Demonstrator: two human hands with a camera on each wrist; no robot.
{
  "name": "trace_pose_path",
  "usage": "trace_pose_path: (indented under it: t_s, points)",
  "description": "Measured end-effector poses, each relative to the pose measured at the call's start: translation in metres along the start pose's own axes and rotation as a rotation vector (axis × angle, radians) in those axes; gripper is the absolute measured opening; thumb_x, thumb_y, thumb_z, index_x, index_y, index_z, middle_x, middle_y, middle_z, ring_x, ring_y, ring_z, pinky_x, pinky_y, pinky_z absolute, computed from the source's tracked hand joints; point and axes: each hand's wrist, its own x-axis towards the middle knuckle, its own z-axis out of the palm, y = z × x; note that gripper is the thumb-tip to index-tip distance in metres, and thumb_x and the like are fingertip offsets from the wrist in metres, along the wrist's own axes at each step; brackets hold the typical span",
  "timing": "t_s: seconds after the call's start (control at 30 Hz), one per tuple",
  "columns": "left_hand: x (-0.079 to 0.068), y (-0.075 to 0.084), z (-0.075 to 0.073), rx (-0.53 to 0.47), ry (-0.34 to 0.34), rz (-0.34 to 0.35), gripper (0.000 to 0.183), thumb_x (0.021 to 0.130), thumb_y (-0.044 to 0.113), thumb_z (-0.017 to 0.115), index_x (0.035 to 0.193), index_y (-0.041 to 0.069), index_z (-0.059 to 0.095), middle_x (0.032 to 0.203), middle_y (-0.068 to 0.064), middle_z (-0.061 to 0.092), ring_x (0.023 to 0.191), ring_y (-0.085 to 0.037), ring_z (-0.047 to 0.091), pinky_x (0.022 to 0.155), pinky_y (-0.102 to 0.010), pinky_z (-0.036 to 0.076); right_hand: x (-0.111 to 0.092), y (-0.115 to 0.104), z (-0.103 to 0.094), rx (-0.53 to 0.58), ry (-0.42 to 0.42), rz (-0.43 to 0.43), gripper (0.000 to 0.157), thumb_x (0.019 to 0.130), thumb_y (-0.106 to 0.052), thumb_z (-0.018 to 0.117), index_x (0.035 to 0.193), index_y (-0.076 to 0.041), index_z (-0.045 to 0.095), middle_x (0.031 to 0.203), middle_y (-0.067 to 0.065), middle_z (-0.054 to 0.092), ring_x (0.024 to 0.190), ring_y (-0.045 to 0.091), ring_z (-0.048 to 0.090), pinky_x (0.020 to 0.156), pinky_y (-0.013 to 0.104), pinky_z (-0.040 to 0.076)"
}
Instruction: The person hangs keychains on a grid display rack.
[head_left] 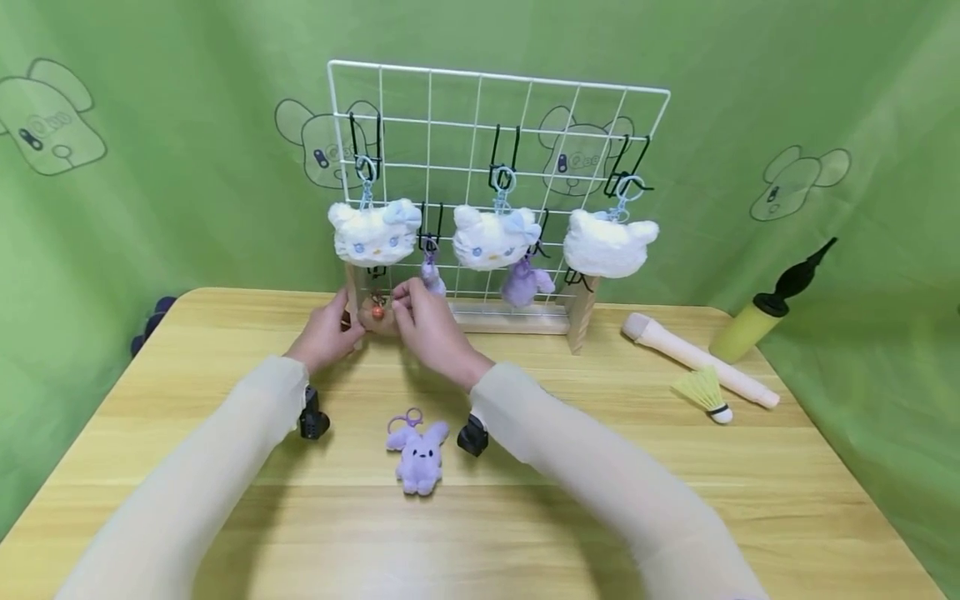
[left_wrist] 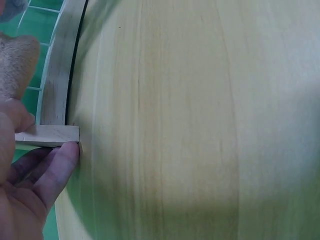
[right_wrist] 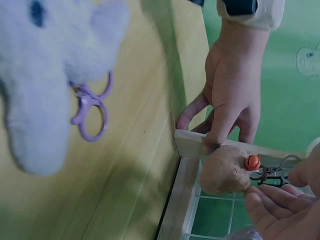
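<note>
A brown plush keychain (right_wrist: 225, 170) with an orange bell (right_wrist: 253, 162) hangs from a black hook low on the left of a white wire rack (head_left: 510, 77). My right hand (head_left: 435, 327) is at its right side. In the right wrist view its fingertips touch the plush's edge, with fingers extended and the thumb near the hook. My left hand (head_left: 327, 333) grips the rack's left wooden post (left_wrist: 55, 134) between thumb and fingers. A purple plush keychain (head_left: 420, 458) with a purple clasp (right_wrist: 91, 110) lies on the table between my forearms.
White cat-face plush keychains (head_left: 375, 236) hang from upper hooks, in front of smaller purple plush keychains (head_left: 525, 283). At the right lie a pale microphone (head_left: 697, 358), a yellow shuttlecock (head_left: 705, 392) and a yellow-green hand pump (head_left: 746, 329). A green curtain (head_left: 712, 67) surrounds the table.
</note>
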Motion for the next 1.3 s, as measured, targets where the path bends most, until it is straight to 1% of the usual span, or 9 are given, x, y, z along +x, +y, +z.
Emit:
trace_pose_path:
  t_s: [0.1,0.23,0.4,0.6,0.73,0.93,1.07,1.13,1.3]
  points:
    - [-0.003,0.000,-0.002,0.009,0.001,0.004,0.074,0.101,0.006,0.057,0.165,0.002,0.020,0.128,-0.037,0.064,0.105,-0.042,0.071,0.079,-0.037,0.068,-0.008,0.001,-0.002,-0.023,-0.050,-0.009,0.025,0.109,-0.007,0.049,0.130,0.006,0.055,0.121,0.020,0.071,0.107,0.028,0.071,0.093,0.029,0.064]
    - [-0.004,0.000,-0.003,-0.005,-0.008,-0.001,0.077,0.100,0.005,0.057,0.166,0.001,0.017,0.128,-0.037,0.064,0.104,-0.042,0.071,0.076,-0.035,0.067,-0.019,0.004,-0.006,-0.047,-0.074,-0.017,0.026,0.109,-0.007,0.049,0.130,0.006,0.056,0.121,0.021,0.071,0.107,0.028,0.071,0.095,0.032,0.063]
    - [-0.005,0.000,-0.003,-0.019,-0.025,0.006,0.078,0.099,0.002,0.058,0.165,-0.001,0.016,0.126,-0.038,0.064,0.109,-0.046,0.070,0.077,-0.035,0.068,-0.030,0.017,-0.007,-0.103,-0.124,-0.013,0.021,0.108,-0.009,0.053,0.122,0.003,0.063,0.108,0.016,0.073,0.093,0.022,0.068,0.086,0.029,0.063]
    - [-0.006,-0.002,-0.003,-0.009,-0.029,0.026,0.082,0.098,0.000,0.061,0.165,-0.002,0.014,0.128,-0.039,0.063,0.117,-0.049,0.066,0.087,-0.043,0.068,-0.042,0.035,0.000,-0.137,-0.284,0.030,0.015,0.104,-0.008,0.059,0.113,0.000,0.069,0.102,0.011,0.073,0.090,0.016,0.066,0.083,0.023,0.060]
    - [-0.005,-0.002,-0.003,-0.011,-0.033,0.025,0.084,0.098,0.000,0.062,0.165,-0.002,0.013,0.129,-0.040,0.062,0.118,-0.050,0.066,0.087,-0.044,0.068,-0.047,0.044,0.005,-0.149,-0.375,0.016,0.011,0.100,-0.004,0.063,0.108,-0.001,0.070,0.099,0.011,0.073,0.088,0.014,0.064,0.081,0.020,0.057]
    - [-0.003,-0.001,-0.003,0.005,-0.036,0.021,0.085,0.097,0.000,0.061,0.166,-0.002,0.010,0.131,-0.040,0.061,0.119,-0.050,0.065,0.086,-0.043,0.068,-0.047,0.049,0.003,-0.091,-0.516,0.064,0.012,0.098,-0.002,0.063,0.108,0.000,0.070,0.093,0.006,0.069,0.081,0.006,0.056,0.073,0.013,0.049]
    - [-0.003,0.001,-0.003,0.008,-0.035,0.018,0.084,0.097,-0.001,0.060,0.166,-0.002,0.011,0.128,-0.039,0.062,0.116,-0.049,0.066,0.084,-0.042,0.068,-0.047,0.047,-0.001,-0.040,-0.610,0.072,0.014,0.099,-0.003,0.065,0.111,0.001,0.070,0.093,0.005,0.067,0.082,0.005,0.054,0.073,0.012,0.047]
    - [-0.003,0.002,-0.003,0.009,-0.035,0.019,0.084,0.097,-0.001,0.060,0.165,-0.002,0.012,0.127,-0.039,0.063,0.113,-0.048,0.068,0.082,-0.041,0.068,-0.048,0.047,0.000,-0.032,-0.629,0.076,0.014,0.099,-0.005,0.067,0.111,0.001,0.070,0.093,0.004,0.065,0.083,0.005,0.053,0.072,0.012,0.047]
    - [-0.003,0.003,-0.003,0.013,-0.029,0.029,0.084,0.097,-0.001,0.061,0.165,-0.001,0.013,0.124,-0.038,0.064,0.108,-0.046,0.069,0.079,-0.039,0.068,-0.050,0.045,0.005,-0.094,-0.610,0.067,0.014,0.098,-0.015,0.073,0.106,-0.004,0.069,0.090,0.000,0.059,0.082,0.007,0.050,0.070,0.015,0.044]
